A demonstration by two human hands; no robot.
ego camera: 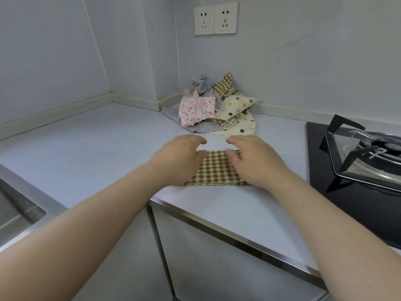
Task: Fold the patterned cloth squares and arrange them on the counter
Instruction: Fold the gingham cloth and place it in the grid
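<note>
A green-and-cream checked cloth (214,170) lies folded flat on the grey counter (91,153), near its front edge. My left hand (180,157) lies over the cloth's left side and my right hand (253,159) over its right side, with the fingers curved down past the far edge. The hands are blurred, so I cannot tell whether the fingers pinch the cloth. Behind them, in the corner, sits a loose pile of crumpled cloths (212,105): pink floral, grey dotted, cream with dots and tan checked.
A black gas hob (355,168) with a pan support stands at the right. A steel sink (17,205) sits at the lower left. Two wall sockets (216,18) are above the pile. The counter's metal front edge (227,237) runs diagonally below the cloth.
</note>
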